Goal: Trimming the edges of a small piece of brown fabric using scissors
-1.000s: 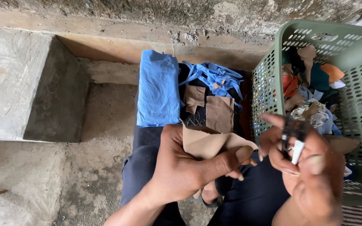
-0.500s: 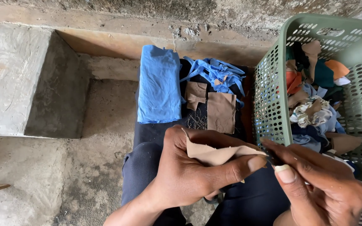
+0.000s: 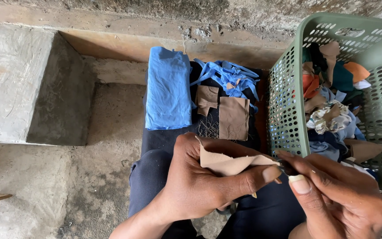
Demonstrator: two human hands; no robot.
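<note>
Tan fabric scrap: folded, held over my lap, near centre of the scene. My left hand has it pinched, thumb along the lower fold and fingers curled behind the cloth. My right hand comes in from the right, fingers pressed close around a small dark tool at the scrap's right tip; what kind of tool it is I cannot tell, most of it being hidden.

Step in hand, as I judge it: working the scrap's edge, trimming or cutting.

Next move calls for: keeping the fold taut with my left thumb and lining the tool up squarely on the edge, clear of my thumb.

Further out on the dark cloth: two brown pieces, side by side; folded blue cloth to their left; tangled blue strips beyond them.

Right: green perforated basket, holding mixed scraps.

Left: concrete step.
</note>
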